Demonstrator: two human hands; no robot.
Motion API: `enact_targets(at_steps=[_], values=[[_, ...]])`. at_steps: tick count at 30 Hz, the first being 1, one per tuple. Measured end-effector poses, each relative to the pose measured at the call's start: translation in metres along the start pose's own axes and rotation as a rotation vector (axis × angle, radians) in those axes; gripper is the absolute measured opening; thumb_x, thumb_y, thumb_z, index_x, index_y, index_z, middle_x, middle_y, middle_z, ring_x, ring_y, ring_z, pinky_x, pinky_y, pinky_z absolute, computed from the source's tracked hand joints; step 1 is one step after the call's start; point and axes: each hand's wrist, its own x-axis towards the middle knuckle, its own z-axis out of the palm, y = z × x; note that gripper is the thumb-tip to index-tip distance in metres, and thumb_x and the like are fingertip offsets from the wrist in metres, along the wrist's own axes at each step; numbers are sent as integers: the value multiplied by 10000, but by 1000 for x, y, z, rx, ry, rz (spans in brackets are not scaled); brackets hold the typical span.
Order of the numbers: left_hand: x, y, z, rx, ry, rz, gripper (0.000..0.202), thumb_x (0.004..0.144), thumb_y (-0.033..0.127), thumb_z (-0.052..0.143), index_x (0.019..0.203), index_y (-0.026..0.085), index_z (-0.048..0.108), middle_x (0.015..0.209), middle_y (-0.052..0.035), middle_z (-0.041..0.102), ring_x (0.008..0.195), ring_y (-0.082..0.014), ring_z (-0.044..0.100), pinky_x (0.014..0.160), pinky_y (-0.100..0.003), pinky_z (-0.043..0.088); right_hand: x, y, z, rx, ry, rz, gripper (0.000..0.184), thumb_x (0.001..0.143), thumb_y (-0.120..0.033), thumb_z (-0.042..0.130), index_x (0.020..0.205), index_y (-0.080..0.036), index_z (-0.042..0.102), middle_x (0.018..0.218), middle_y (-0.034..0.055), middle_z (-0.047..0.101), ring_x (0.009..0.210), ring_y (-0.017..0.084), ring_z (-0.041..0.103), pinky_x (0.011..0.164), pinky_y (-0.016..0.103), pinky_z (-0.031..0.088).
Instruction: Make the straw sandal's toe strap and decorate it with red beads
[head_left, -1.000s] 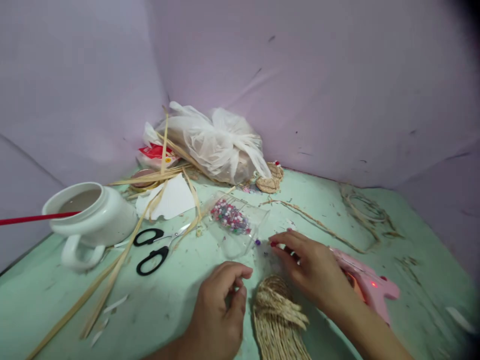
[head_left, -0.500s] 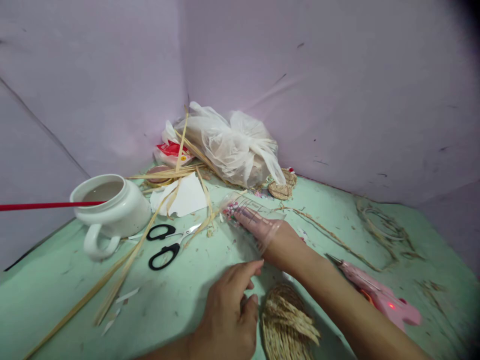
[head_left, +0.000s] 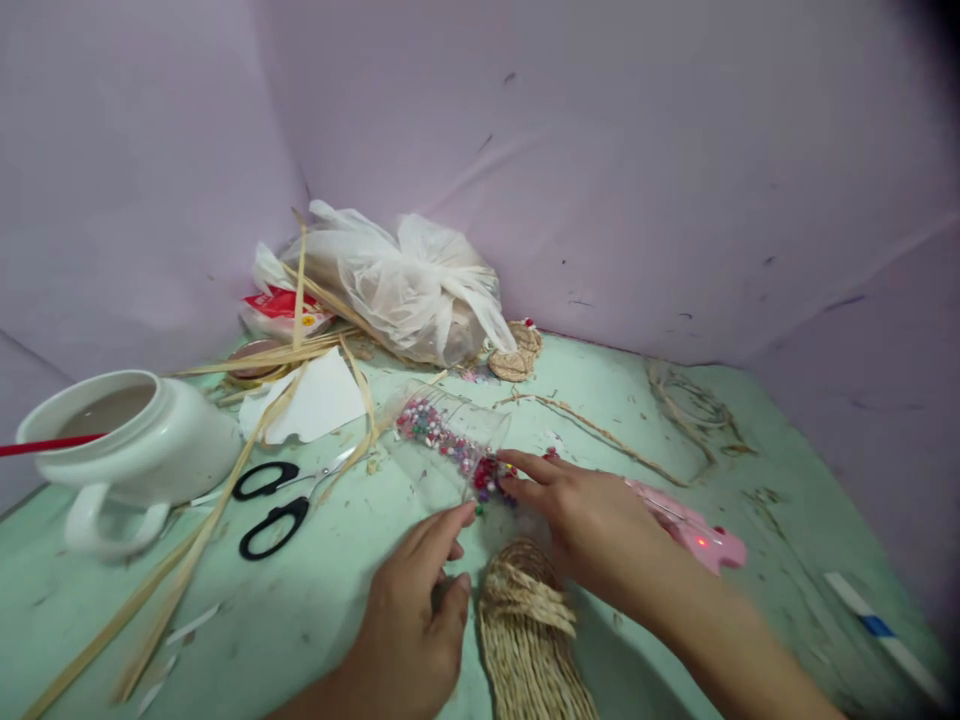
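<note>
A clear plastic cup (head_left: 480, 415) lies on its side, with small coloured beads (head_left: 442, 440) along its inside and some spilled at its mouth. My right hand (head_left: 581, 510) is at that mouth, fingers stretched over the spilled beads; whether it touches them I cannot tell. My left hand (head_left: 420, 605) rests just in front of the cup, fingers curved and apart, with nothing in it. Between my two wrists lies a woven straw slipper-shaped piece (head_left: 529, 640), its upper end near both hands.
A white pot (head_left: 187, 440) with a red stick stands left, beside black-handled scissors (head_left: 274, 525) and straw strips. Behind sit a tied plastic bag (head_left: 420, 290) and small woven pieces (head_left: 514, 352). A pink glue gun (head_left: 694, 530), its light red, lies right of my right hand.
My right hand has come out of the cup to its mouth, and beads now lie spilled there. The view has swung right. My left hand stays near the cup.
</note>
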Motion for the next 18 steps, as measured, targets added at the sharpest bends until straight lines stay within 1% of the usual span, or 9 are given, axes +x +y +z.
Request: enact_targets(at_steps=[3, 5, 7, 9, 10, 13, 14, 16, 18], values=[[0, -1, 0, 1, 6, -14, 447, 777, 152, 415, 1214, 138, 513, 1050, -135, 607, 749, -172, 580, 680, -308, 522, -22, 4, -1, 38, 37, 85, 528, 543, 28, 438, 911, -251, 694, 1196, 11, 628, 896, 253, 663, 657, 345, 526], [1, -2, 0, 11, 22, -2, 434, 779, 158, 415, 1199, 133, 522, 1036, -133, 613, 728, -164, 579, 671, -300, 522, -36, 6, -2, 68, 61, 130, 451, 565, 28, 438, 794, -260, 698, 1037, 3, 703, 796, 219, 680, 639, 316, 512], [1, -3, 1, 24, 38, 27, 424, 786, 166, 414, 1195, 131, 521, 1034, -129, 614, 713, -156, 578, 664, -292, 520, -49, 6, -4, 114, 88, 156, 350, 641, -1, 446, 718, -249, 680, 810, 4, 729, 651, 174, 670, 584, 269, 486], [2, -4, 1, 35, 52, 52, 415, 791, 169, 415, 1191, 136, 519, 1025, -121, 616, 710, -151, 576, 656, -285, 516, -59, 6, -8, 163, 125, 176, 273, 742, -75, 450, 676, -235, 661, 610, -1, 680, 526, 144, 627, 511, 235, 445], [2, -5, 1, 42, 56, 58, 412, 792, 167, 415, 1191, 140, 516, 1015, -115, 619, 711, -150, 575, 656, -283, 515, -62, 5, -10, 180, 146, 188, 264, 784, -124, 449, 653, -230, 652, 542, -5, 646, 475, 136, 601, 477, 229, 421], [2, -4, 0, 56, 59, 59, 394, 791, 158, 421, 1171, 153, 524, 966, -96, 624, 700, -145, 572, 659, -282, 511, -68, 4, -22, 175, 241, 247, 335, 846, -294, 450, 563, -221, 615, 419, -5, 550, 366, 133, 517, 390, 239, 341], [2, -4, 0, 60, 59, 59, 377, 789, 157, 424, 1150, 154, 536, 943, -90, 624, 694, -144, 571, 656, -281, 510, -69, 5, -27, 172, 301, 287, 351, 848, -347, 457, 558, -221, 609, 401, -7, 527, 349, 133, 495, 372, 242, 318], [3, -2, 0, 66, 61, 67, 339, 786, 159, 428, 1097, 149, 562, 903, -87, 620, 683, -145, 571, 642, -277, 508, -65, 7, -35, 176, 503, 393, 301, 831, -397, 491, 626, -224, 626, 443, -8, 549, 361, 130, 486, 372, 243, 312], [3, -1, -1, 63, 64, 82, 312, 780, 153, 429, 1054, 147, 577, 899, -89, 616, 691, -147, 574, 631, -270, 507, -57, 9, -41, 191, 726, 446, 190, 813, -361, 536, 743, -223, 645, 587, 2, 624, 452, 130, 534, 430, 238, 363]])
